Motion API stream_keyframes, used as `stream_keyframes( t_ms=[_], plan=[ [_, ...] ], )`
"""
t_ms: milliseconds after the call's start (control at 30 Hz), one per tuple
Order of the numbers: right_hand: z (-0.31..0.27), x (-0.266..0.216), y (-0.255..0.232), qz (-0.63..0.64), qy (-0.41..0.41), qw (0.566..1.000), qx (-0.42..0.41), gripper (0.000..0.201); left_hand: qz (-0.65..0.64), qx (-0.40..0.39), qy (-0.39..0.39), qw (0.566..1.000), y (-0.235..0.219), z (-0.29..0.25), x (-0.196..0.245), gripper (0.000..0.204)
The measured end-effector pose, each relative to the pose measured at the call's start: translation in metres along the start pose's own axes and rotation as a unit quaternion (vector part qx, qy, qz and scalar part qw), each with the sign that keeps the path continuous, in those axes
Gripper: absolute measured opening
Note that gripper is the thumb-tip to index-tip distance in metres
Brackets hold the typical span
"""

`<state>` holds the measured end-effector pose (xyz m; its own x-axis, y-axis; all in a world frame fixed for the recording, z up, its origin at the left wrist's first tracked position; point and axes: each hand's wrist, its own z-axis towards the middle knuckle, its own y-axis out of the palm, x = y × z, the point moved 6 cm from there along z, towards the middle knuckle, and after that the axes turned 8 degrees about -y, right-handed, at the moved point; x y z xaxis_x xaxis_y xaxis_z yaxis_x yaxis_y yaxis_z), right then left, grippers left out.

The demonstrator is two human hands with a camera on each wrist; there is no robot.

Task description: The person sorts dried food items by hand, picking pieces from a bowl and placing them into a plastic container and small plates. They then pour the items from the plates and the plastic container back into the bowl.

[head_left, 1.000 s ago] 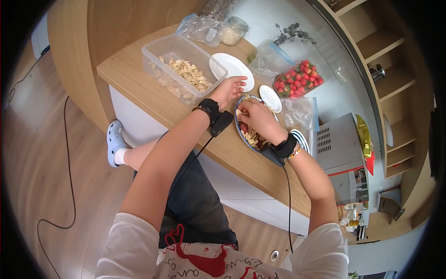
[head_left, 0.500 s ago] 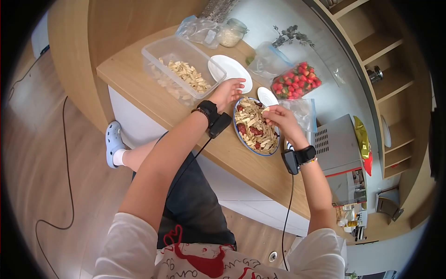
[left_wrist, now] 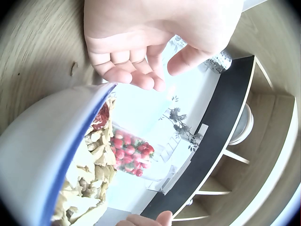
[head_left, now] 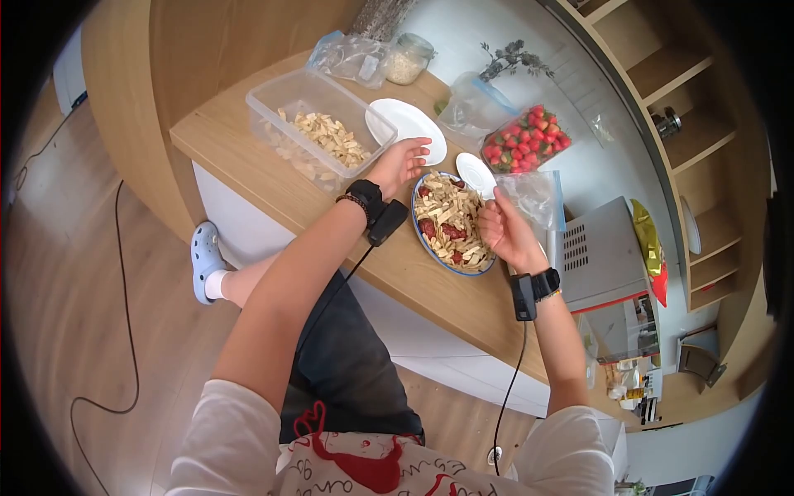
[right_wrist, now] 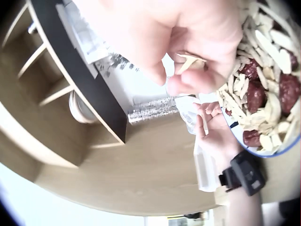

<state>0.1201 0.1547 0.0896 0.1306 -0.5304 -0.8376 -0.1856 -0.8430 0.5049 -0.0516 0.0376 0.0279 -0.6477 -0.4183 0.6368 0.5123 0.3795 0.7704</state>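
A blue-rimmed oval bowl holds pale dried slices and wrinkled dried red dates. Just beyond its right side, my right hand is raised with curled fingers. The right wrist view shows a pale dried slice held in those fingers. My left hand has relaxed, slightly bent fingers and holds nothing. It hovers between the bowl and a clear plastic container of similar slices. In the left wrist view its fingertips are right by the bowl's rim.
Behind the left hand lies a white oval plate; a small white dish is behind the bowl. Farther back are a bag of strawberries, clear plastic bags and a glass jar. A grey microwave stands at right.
My right hand has lifted out of the bowl and moved right, first pinching a pale slice over the edge, then turning with fingers curled. The left hand has stayed nearly still.
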Motion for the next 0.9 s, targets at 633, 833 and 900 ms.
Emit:
stream_keyframes(
  t_ms=[633, 833, 900],
  plan=[
    [0.004, 0.01, 0.078, -0.814, -0.174, 0.534, -0.149, 0.026, -0.009, -0.015, 0.002, 1.0, -0.002, 0.003, -0.002, 0.024],
    [-0.003, 0.002, 0.082, -0.808, -0.242, 0.524, -0.12, 0.016, -0.014, -0.016, 0.001, 1.0, -0.003, 0.005, -0.003, 0.025],
    [-0.005, -0.005, 0.082, -0.777, -0.26, 0.566, -0.093, 0.015, -0.01, -0.015, 0.001, 1.0, -0.004, 0.005, -0.002, 0.025]
  ],
)
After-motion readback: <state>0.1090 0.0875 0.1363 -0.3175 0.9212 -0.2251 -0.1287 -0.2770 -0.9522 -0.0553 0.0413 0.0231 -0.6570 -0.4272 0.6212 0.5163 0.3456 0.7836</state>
